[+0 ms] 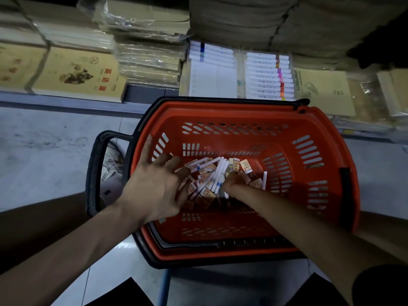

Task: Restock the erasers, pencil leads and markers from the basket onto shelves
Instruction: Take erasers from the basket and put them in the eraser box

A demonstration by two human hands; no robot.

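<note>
- The left hand (154,188) is hovering over the left side of the red basket (320,120), its fingers (174,164) spreading wide and holding nothing.
- The right hand (231,184) is reaching into the pile. Its fingers are lying hidden among the goods, so their grip cannot be told.
- White markers (217,173) and small orange boxes (245,164) are lying heaped just under and beyond both sets of fingers.
- Well beyond the fingers, shelved markers (268,76) are lying in rows beside stacked notebooks (79,74).

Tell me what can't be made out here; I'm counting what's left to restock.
1. Head view, right hand: grip unclear, fingertips buried among the white markers.
2. Head view, small orange boxes: print too small and blurred to read.
3. Head view, left hand: its spread fingers cover the stock beneath.
</note>
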